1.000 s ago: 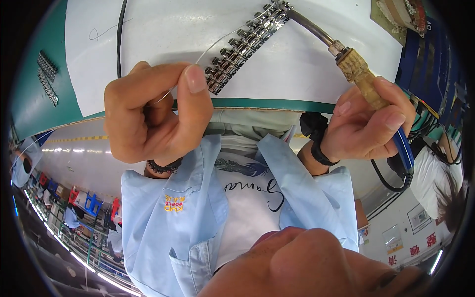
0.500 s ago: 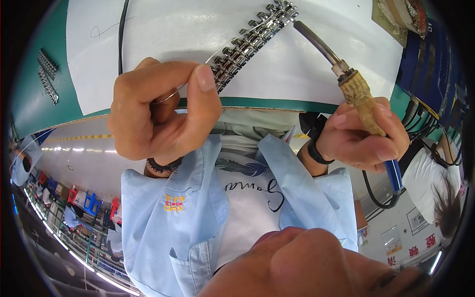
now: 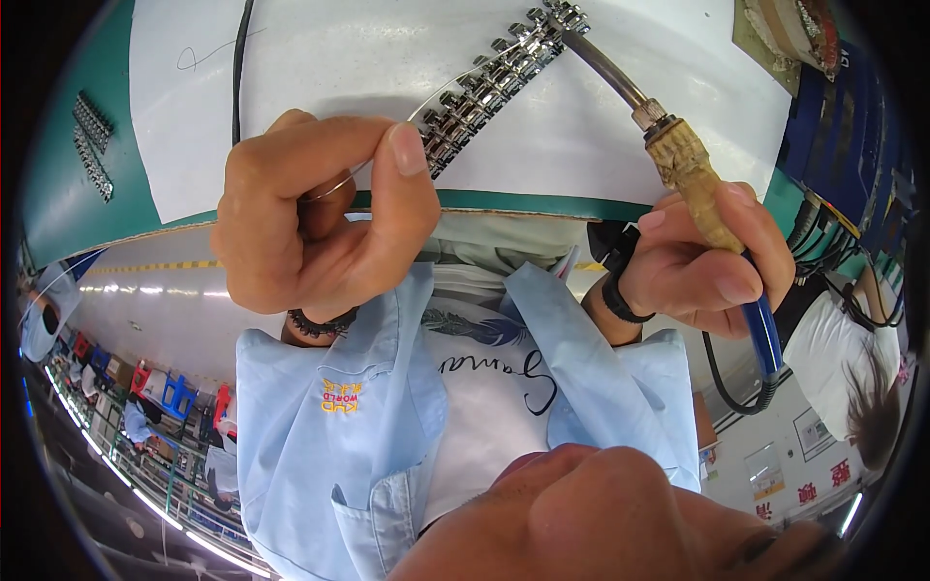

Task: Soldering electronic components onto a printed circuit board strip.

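Two hands busy: my left hand (image 3: 320,218) pinched thin solder wire (image 3: 441,92), feeding it toward the metal connector row (image 3: 494,73) at upper centre; my right hand (image 3: 707,257) gripped the soldering iron (image 3: 678,155) pen-style, steadying its tip there.

**A:** How is the left hand (image 3: 320,228) posed?

**B:** Curled into a loose fist, knuckles toward the camera, thumb laid across the front with its nail facing up. Thumb and forefinger are pinched together. A dark beaded band circles the wrist.

**A:** And the right hand (image 3: 702,257)?

**B:** Closed in a pen-like grip, thumb and fingertips pressed together, the wrist bent inward and wearing a black band. Both forearms emerge from pale blue sleeves.
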Demonstrator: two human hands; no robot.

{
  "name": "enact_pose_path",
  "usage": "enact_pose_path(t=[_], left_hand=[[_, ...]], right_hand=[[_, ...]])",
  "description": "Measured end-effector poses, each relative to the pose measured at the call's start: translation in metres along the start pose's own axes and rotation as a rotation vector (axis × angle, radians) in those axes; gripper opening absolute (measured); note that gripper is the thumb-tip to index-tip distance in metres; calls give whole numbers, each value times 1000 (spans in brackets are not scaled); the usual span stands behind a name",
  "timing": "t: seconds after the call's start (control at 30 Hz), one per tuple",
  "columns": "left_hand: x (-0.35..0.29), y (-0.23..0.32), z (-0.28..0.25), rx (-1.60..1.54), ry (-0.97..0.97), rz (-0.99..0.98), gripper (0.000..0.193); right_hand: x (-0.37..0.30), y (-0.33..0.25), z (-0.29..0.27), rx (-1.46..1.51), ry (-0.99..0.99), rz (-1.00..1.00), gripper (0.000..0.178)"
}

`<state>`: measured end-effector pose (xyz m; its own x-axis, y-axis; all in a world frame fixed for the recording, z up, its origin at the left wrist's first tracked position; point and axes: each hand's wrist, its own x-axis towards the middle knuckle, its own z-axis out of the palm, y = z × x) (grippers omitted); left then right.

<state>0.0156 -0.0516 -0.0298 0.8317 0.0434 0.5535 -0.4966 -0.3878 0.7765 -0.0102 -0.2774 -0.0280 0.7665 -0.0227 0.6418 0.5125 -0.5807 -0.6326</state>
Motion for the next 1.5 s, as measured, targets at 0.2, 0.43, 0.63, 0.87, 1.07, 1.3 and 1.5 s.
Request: enact_pose_path(t=[0.2,0.43,0.63,0.87,1.07,1.3,1.5], left_hand=[[0,1,1,39,-7,-17,21],[2,2,0,77,-40,-3,20],[0,1,-2,7,1,-2,20],[0,0,-2,10,-4,5,21],[0,0,-1,38,-16,10,23],[-1,0,-1,35,-11,-10,23],[0,-1,-1,50,-24,8,23]], right_hand=[[-3,0,-3,192,16,85,57],[2,-6,-3,37,-64,67,55],[4,-9,-6,29,-109,98,55],[-4,4,1,57,71,-78,52],[-4,5,5,45,137,-29,52],[-1,1,4,26,73,13,55],[1,-1,3,13,36,49,57]])
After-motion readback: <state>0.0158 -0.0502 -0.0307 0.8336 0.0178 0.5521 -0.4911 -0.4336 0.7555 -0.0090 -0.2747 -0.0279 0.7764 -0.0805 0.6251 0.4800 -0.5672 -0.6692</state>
